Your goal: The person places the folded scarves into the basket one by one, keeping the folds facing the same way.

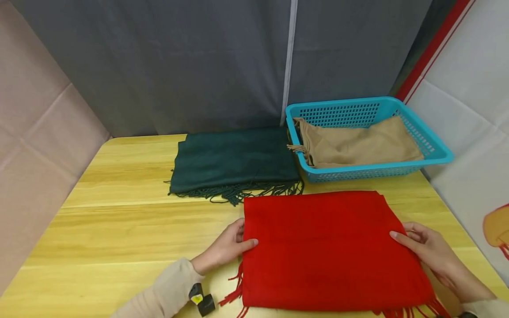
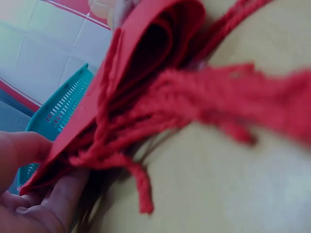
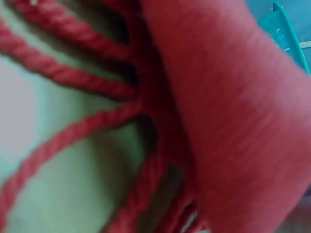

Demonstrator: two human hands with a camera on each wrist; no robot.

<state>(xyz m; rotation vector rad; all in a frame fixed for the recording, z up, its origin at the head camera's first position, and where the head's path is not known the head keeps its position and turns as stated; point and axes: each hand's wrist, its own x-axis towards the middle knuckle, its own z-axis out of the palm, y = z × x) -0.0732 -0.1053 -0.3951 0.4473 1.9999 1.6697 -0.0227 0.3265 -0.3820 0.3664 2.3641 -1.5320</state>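
from my end i see the red scarf [image 1: 334,256] towards the near right corner of the tabletop [image 1: 131,229], folded into a broad rectangle with a hand at each side. the left hand [image 1: 224,247] pinches its left side, thumb over the top and fingers mostly hidden beneath; my left wrist view shows the stacked, curved layers edge-on, and a loose red fringe [image 2: 126,136] hanging from them. the right hand [image 1: 431,254] pinches the opposite side, thumb on top, other fingers partly behind the cloth. i can't tell how much of the scarf rests on the wood.

along the far edge i have a folded green scarf [image 1: 234,159], its tassels pointing to the near edge. just right of it, at the far right corner, stands a blue basket [image 1: 338,115], overhanging the right edge a little. a beige scarf [image 1: 358,143] lies inside, its tassels draped over the basket's left rim. a grey curtain [image 1: 179,66] hangs behind the far edge.
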